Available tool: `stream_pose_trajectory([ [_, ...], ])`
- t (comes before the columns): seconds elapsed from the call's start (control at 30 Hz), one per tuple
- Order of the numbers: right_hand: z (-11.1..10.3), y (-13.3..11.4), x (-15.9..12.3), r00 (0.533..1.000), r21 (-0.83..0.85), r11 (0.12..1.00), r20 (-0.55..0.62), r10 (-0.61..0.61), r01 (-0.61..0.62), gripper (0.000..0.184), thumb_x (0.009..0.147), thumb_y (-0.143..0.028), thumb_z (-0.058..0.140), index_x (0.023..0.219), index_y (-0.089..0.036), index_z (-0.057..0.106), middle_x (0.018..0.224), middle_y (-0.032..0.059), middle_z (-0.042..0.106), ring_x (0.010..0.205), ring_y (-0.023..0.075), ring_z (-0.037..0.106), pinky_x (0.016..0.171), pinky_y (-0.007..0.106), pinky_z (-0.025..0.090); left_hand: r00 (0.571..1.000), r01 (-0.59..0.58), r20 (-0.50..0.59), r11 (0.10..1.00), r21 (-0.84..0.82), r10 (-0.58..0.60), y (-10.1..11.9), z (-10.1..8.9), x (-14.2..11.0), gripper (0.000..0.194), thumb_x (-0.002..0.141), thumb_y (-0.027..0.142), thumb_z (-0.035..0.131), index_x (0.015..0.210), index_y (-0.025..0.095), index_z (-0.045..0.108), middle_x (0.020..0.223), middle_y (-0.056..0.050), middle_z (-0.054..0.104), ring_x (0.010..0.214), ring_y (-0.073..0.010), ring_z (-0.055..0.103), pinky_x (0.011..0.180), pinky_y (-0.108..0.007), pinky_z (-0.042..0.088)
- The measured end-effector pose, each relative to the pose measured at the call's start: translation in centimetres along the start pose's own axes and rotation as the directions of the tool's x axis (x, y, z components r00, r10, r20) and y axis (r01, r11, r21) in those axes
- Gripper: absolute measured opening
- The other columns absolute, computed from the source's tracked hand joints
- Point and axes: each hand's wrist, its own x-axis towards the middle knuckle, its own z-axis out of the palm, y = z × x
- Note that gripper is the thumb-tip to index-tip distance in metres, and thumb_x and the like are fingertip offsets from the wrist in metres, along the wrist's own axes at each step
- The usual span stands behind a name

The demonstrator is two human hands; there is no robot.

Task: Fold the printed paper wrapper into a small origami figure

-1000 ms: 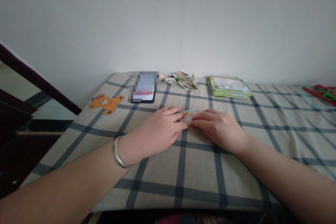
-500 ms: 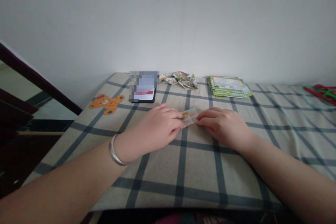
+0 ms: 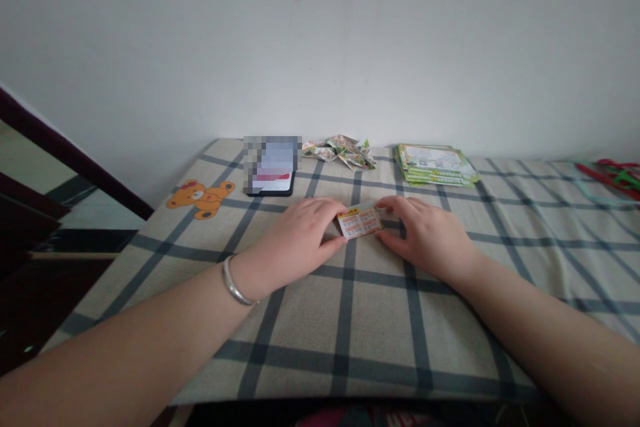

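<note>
A small folded piece of printed paper (image 3: 360, 223), with a yellow strip and orange-and-white print, is held low over the checked cloth between both hands. My left hand (image 3: 295, 233), with a silver bangle at its wrist, pinches the paper's left end between thumb and fingers. At the right end my right hand (image 3: 425, 237) grips it in the same way, thumb at the lower corner and fingers at the upper one. Behind the hands, several folded paper pieces (image 3: 340, 150) lie in a loose heap. A stack of green printed sheets (image 3: 435, 165) is to their right.
A phone (image 3: 273, 173), partly pixelated, lies left of the folded pieces. An orange bear figure (image 3: 201, 198) is near the left edge of the checked tablecloth (image 3: 380, 327). Red and green items (image 3: 617, 177) sit at the far right. A white wall (image 3: 320, 47) stands behind.
The paper has turned so more of its printed face shows. My left thumb and fingers have spread to its lower and upper corners, and my right hand's grip has widened too.
</note>
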Motion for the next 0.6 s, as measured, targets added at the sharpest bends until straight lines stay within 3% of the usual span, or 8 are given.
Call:
stream_pose_trajectory([
  [0.23, 0.52, 0.32, 0.08, 1.0, 0.111, 0.994, -0.009, 0.003, -0.002, 0.055, 0.084, -0.031, 0.063, 0.134, -0.019, 0.044, 0.111, 0.0085, 0.069, 0.094, 0.0244, 0.067, 0.074, 0.036, 0.055, 0.994, -0.054, -0.102, 0.995, -0.083, 0.045, 0.12, -0.18, 0.26, 0.043, 0.081, 0.018, 0.068, 0.12, 0.019, 0.051, 0.122, -0.006, 0.063, 0.113, -0.0218, 0.058, 0.098, -0.04, 0.047],
  [0.4, 0.67, 0.16, 0.31, 1.0, 0.219, 0.976, -0.02, 0.013, -0.008, 0.057, 0.083, -0.027, 0.066, 0.136, -0.021, 0.043, 0.113, 0.0082, 0.068, 0.097, 0.0246, 0.065, 0.079, 0.038, 0.055, 0.976, -0.168, -0.154, 0.982, -0.086, 0.154, 0.41, -0.33, 0.28, 0.03, 0.086, 0.017, 0.063, 0.115, 0.022, 0.054, 0.113, 0.0, 0.067, 0.108, -0.0162, 0.06, 0.109, -0.042, 0.038],
  [0.6, 0.43, 0.0, 0.55, 0.996, 0.359, 0.932, -0.082, -0.022, 0.05, 0.021, 0.086, -0.017, 0.06, 0.106, -0.023, 0.06, 0.106, 0.0052, 0.068, 0.095, 0.0205, 0.064, 0.079, 0.034, 0.053, 0.974, -0.173, -0.167, 0.977, -0.122, 0.152, 0.47, -0.27, 0.13, 0.018, 0.087, 0.02, 0.063, 0.104, 0.021, 0.056, 0.103, 0.001, 0.069, 0.098, -0.0137, 0.064, 0.115, -0.048, 0.029],
])
